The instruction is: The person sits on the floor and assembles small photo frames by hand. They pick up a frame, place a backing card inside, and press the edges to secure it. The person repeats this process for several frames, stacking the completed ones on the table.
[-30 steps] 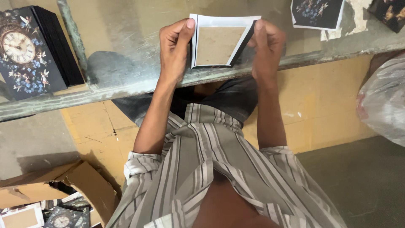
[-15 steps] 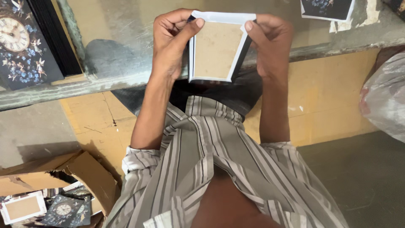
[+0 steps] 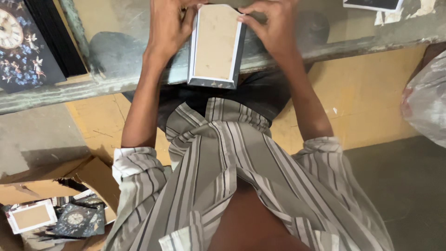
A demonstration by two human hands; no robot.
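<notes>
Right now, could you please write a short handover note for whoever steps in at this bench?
Left hand: grips the left edge of the small box, thumb on its white rim.
Right hand: grips its right top edge.
The box, brown panel facing up, is held over the worn bench edge.
Done: the box looks formed.
Left: it is not yet set down. A clock-print box stands at the left; flat pieces lie in the cardboard carton on the floor.
</notes>
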